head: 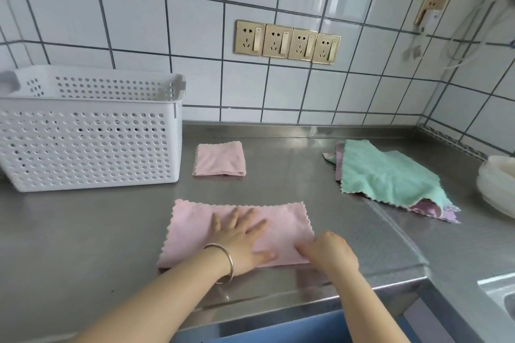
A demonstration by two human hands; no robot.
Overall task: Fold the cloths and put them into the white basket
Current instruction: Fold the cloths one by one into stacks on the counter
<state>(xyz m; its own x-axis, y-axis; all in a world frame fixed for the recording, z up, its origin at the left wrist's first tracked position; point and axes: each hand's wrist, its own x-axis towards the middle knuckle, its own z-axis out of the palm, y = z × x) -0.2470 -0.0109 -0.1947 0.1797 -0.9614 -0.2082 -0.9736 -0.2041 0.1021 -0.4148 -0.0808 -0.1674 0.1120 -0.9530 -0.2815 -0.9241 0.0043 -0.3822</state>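
Steel counter (278, 184): one white basket (89, 145), two pink cloths (192, 234), one green cloth (390, 175).

One white basket (89, 131) stands on one steel table (278, 181). Four cloths lie on it: two pink, one folded small (220, 159) and one folded in half (195, 231), plus one green cloth (390, 175) lying over one purple cloth (434, 210). Two hands, left (239, 237) and right (328, 252), are on the half-folded pink cloth, with one bangle (225, 263) on the left wrist. Five sockets show on the tiled wall: four in a row (287, 42) and one apart (430, 7). One stack of pale bowls (498, 184) sits at the right edge; how many bowls cannot be told.
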